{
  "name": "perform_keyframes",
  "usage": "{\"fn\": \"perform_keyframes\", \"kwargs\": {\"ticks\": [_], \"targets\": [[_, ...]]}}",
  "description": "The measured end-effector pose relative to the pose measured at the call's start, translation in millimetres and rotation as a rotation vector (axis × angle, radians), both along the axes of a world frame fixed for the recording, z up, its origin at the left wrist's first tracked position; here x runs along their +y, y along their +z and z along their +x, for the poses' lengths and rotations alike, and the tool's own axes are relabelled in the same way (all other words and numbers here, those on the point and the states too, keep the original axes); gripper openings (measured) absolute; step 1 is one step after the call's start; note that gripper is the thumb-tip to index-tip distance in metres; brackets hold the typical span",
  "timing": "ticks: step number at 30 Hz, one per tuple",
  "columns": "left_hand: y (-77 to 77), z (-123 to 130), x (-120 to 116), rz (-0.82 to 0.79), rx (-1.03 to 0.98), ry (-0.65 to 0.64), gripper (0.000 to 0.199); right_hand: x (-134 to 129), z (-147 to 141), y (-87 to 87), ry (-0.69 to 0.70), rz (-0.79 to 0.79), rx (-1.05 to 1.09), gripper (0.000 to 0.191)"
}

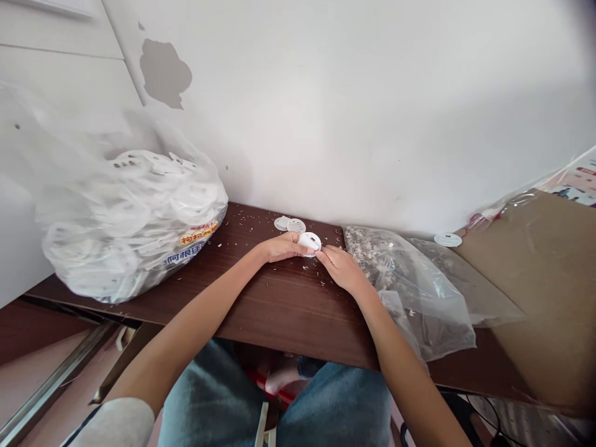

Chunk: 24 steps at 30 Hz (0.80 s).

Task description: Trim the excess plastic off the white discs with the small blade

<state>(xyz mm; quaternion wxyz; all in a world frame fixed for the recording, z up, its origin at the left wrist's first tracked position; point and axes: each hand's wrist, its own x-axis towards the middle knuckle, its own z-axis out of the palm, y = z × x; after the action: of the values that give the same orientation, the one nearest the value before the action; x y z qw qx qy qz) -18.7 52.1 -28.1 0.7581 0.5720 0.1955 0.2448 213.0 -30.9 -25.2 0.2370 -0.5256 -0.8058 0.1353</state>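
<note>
My left hand [282, 247] and my right hand [342, 268] meet over the dark wood tabletop [298, 323]. Between them is a round white plastic disc [310, 243]. My left fingers wrap its left side, and my right fingertips press its lower right edge. Just beyond my left hand lie two similar white discs [289, 225], with small holes in them and one overlapping the other. Small pale flakes are scattered around both hands.
A large clear bag of white discs [125, 223] with a printed label sits at the table's left. A clear bag of grey flakes [386, 273] lies to the right. Beyond it are a single white disc [447, 239] and a cardboard sheet [526, 292]. A white wall [326, 112] rises behind.
</note>
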Motion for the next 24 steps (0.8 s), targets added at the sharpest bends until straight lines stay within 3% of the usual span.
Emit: {"fn": "perform_keyframes", "kwargs": {"ticks": [24], "targets": [[-1.6,0.5,0.9,-0.089,-0.013,0.014,0.051,-2.0,-1.4,1.7,-0.006,0.066,-0.065,0.048]]}}
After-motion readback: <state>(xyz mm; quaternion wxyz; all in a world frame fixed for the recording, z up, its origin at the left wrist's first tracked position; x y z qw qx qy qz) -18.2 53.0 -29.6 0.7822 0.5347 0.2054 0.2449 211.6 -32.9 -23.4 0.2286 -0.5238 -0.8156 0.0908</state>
